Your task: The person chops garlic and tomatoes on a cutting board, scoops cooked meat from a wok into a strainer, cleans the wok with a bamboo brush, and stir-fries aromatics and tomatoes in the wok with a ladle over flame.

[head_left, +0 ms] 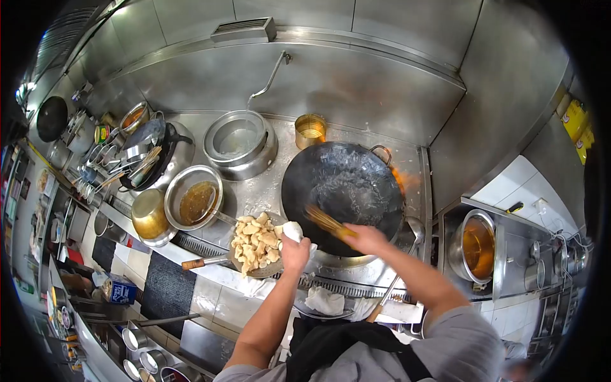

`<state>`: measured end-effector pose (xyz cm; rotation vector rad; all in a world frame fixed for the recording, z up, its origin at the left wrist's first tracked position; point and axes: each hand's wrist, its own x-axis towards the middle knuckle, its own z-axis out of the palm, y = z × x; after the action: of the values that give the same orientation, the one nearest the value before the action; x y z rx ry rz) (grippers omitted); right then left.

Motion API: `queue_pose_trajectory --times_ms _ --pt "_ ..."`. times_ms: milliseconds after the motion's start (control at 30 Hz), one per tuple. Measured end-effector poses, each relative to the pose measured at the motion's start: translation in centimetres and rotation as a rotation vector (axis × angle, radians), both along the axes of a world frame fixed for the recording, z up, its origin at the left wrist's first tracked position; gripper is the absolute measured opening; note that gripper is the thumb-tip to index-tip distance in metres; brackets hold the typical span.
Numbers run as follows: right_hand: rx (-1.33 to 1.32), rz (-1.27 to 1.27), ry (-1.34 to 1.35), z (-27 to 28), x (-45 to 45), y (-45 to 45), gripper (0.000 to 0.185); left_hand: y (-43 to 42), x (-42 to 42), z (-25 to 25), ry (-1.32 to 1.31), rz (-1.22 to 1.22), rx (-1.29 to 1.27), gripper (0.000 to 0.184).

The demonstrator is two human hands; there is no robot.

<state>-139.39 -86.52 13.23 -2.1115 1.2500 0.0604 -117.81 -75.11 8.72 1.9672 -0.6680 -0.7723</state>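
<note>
My right hand (366, 240) is closed around the handle of a bamboo brush (326, 220), whose bristles are over the black wok (299, 184). Water or steam shows inside the wok, and flame glows at its right side. My left hand (296, 253) is closed on a white cloth (293, 230) at the wok's near-left rim. Just left of that hand, a strainer heaped with pale, light brown pieces (256, 245) rests at the stove's front; what joins hand, cloth and wok is hidden.
A metal bowl of brown liquid (194, 197) and a pot under a running tap (238, 143) stand left of the wok. Behind is a brass-coloured container (310, 130). A ladle (415, 232) lies at the right, near a pot of orange liquid (477, 245).
</note>
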Motion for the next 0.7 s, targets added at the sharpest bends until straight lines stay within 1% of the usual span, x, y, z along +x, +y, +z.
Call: queue_pose_trajectory --times_ms 33,67,100,133,167,200,267,300,333,367,400,433,467,500,533,600,667,700 --pt "-0.039 0.098 0.109 0.1 -3.5 -0.8 0.058 -0.1 0.3 -1.4 0.014 -0.022 -0.075 0.062" --pt "0.033 0.170 0.214 1.0 -6.9 -3.0 0.057 -0.2 0.6 -0.9 0.014 -0.025 -0.081 0.062" --pt "0.087 0.169 0.345 3.4 -9.0 -5.3 0.053 0.0 0.8 0.2 0.070 -0.077 -0.070 0.063" --pt "0.046 0.186 0.361 3.4 -11.5 -9.1 0.052 0.0 1.0 0.8 0.126 -0.126 -0.059 0.063" --pt "-0.074 0.133 0.450 3.7 -11.7 -12.3 0.051 -0.3 1.5 -0.9 0.225 -0.106 -0.081 0.055" --pt "-0.196 0.074 0.534 4.0 -11.2 -14.7 0.051 -0.5 2.2 0.1 0.218 -0.105 -0.085 0.055" --pt "-0.372 -0.203 0.260 3.3 -3.8 -14.6 0.050 -0.5 2.9 3.2 0.607 -0.159 0.019 0.026" --pt "-0.316 -0.331 0.112 1.9 0.7 -13.3 0.048 -1.0 3.2 2.0 0.617 -0.194 -0.025 0.024" --pt "-0.393 -0.338 0.194 -0.6 4.6 -11.3 0.048 -1.5 3.2 0.5 0.614 -0.195 -0.034 0.024" --pt "-0.299 -0.425 0.126 -0.9 8.3 -7.8 0.049 -1.6 3.0 -0.9 0.529 -0.175 -0.070 0.025" --pt "-0.279 -0.411 -0.019 -4.5 10.2 -5.8 0.055 -1.9 2.8 -1.3 0.440 -0.155 -0.106 0.027" --pt "-0.160 -0.378 -0.133 -4.1 10.8 -3.4 0.058 -1.8 3.0 -1.0 0.426 -0.159 -0.106 0.027" --pt "-0.053 -0.337 -0.184 -3.7 9.8 -2.4 0.056 -1.3 2.9 -0.9 0.321 -0.139 -0.118 0.031" --pt "-0.079 -0.145 -0.205 -3.6 6.8 -2.1 0.054 -0.6 2.6 -0.7 0.219 -0.120 -0.128 0.036" --pt "-0.113 0.042 -0.227 -3.0 3.1 -2.4 0.052 0.1 3.0 0.1 0.210 -0.131 -0.122 0.036" --pt "-0.025 0.091 -0.116 2.5 -3.8 0.3 0.050 1.6 4.9 3.2 0.248 -0.145 -0.195 0.041" --pt "-0.008 0.032 -0.183 1.7 -11.8 1.4 0.049 1.8 7.0 5.5 0.014 -0.219 -0.149 0.038" --pt "-0.014 -0.052 -0.198 2.0 -14.9 2.3 0.051 1.7 7.1 7.6 0.010 -0.232 -0.129 0.037"
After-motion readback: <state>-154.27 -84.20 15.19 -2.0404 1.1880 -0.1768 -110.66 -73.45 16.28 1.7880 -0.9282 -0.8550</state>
